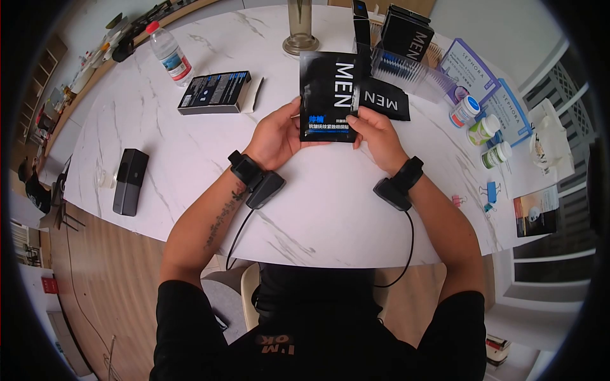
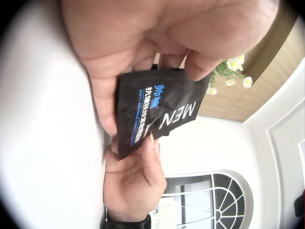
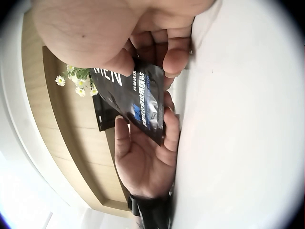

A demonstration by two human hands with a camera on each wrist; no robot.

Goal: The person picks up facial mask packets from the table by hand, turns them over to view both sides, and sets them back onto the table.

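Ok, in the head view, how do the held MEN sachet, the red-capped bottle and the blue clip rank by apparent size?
Largest to smallest:
1. MEN sachet
2. Red-capped bottle
3. Blue clip
No two look alike in size.

Black short-sleeved shirt (image 1: 356,336), printed lettering (image 1: 277,345); black wristbands (image 1: 244,167), cables (image 1: 412,236); left-forearm tattoo (image 1: 222,218).

I see a black sachet (image 1: 328,96) lettered in white and blue, a grey-veined white tabletop (image 1: 318,209), a red bottle cap (image 1: 152,26) and a blue clip (image 1: 492,192).
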